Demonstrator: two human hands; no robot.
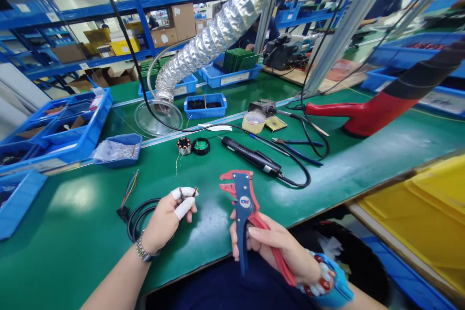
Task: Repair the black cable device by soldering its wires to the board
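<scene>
My left hand [170,215], with white covers on thumb and forefinger, pinches the stripped end of a black cable [140,215]. Short coloured wire tips show between those fingers. The cable loops on the green bench [83,242] beside my wrist, and its other end has a black plug piece with loose coloured wires [130,189]. My right hand [269,242] is wrapped round the handles of a red and blue wire stripper [244,198]. The tool's jaws point up and left, apart from the cable. Beyond the hands lie a copper-wound motor part [184,145] and a round green circuit board in a black ring [201,146].
A black electric screwdriver [252,156], pliers [298,142] and a red heat gun [366,114] lie to the right. Blue bins [72,128] stand at the left. A silver duct [218,29] hangs over the back; a yellow bin [421,208] stands at the lower right.
</scene>
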